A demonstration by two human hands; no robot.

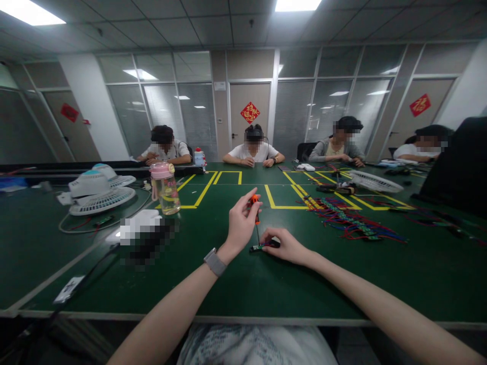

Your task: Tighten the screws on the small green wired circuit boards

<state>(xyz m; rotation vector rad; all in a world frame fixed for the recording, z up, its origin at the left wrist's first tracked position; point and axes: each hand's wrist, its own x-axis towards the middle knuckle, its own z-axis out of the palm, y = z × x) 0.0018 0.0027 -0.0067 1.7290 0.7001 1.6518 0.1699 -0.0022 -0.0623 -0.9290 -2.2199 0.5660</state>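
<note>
My left hand (242, 220) is closed around the orange and black handle of a screwdriver (257, 217). The screwdriver stands nearly upright, and its thin shaft points down at a small green circuit board (257, 248). Whether the tip touches the board is too small to tell. The board lies at the end of a black part (273, 245) on the green table. My right hand (287, 247) rests on the table with its fingers closed on that black part, which they partly hide. Dark wires run near the fingertips.
Several wired circuit boards (348, 218) lie in a row to the right. A pink-lidded bottle (166, 190) and white fans (101, 197) stand to the left. Yellow tape (207, 190) marks the green table (213, 299). Several people sit across it; a dark screen (456, 167) stands at right.
</note>
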